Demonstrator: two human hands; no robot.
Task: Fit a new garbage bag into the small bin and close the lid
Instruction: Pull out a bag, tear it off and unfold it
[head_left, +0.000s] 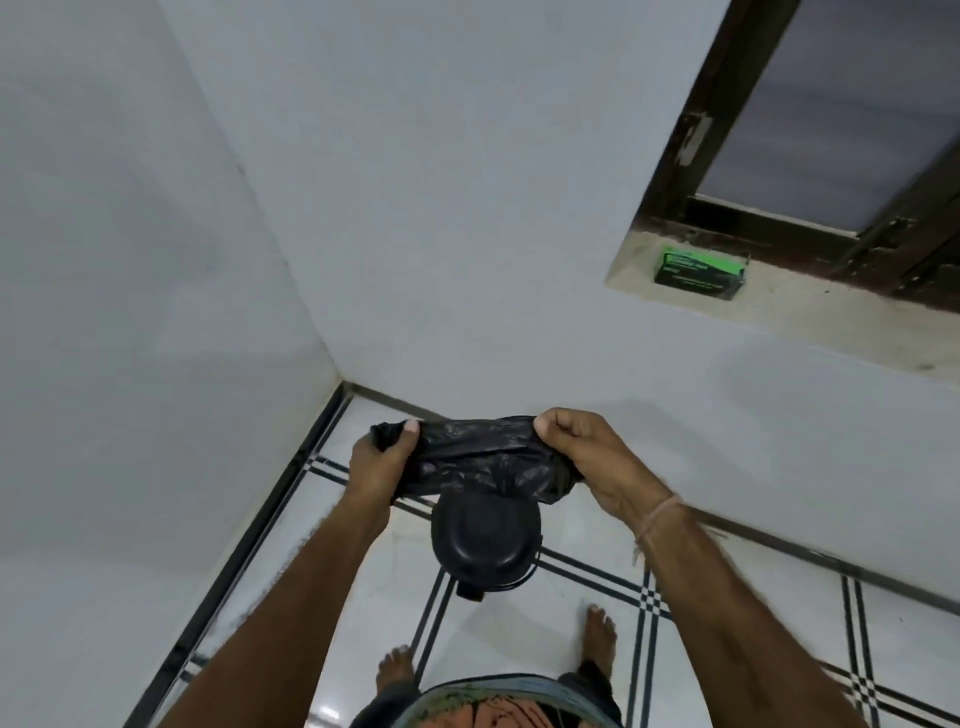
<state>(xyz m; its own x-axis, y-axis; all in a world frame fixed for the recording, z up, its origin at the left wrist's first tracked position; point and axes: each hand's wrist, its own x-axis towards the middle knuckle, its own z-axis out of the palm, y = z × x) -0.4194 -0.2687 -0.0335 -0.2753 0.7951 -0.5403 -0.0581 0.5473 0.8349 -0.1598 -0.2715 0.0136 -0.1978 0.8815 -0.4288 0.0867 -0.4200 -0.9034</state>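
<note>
A crumpled black garbage bag (480, 457) is stretched between both my hands at about waist height. My left hand (376, 462) pinches its left end, thumb on top. My right hand (582, 457) grips its right end. Directly below the bag, on the floor, stands the small black bin (485, 540) with its round lid down. A pedal (467, 592) sticks out at its near side. The bag hides the bin's far edge.
The bin stands near a room corner with white walls on the left and behind. The floor (571, 623) is glossy white tile with black lines. My bare feet (600, 636) stand just in front of the bin. A green box (698, 270) lies on the window ledge, upper right.
</note>
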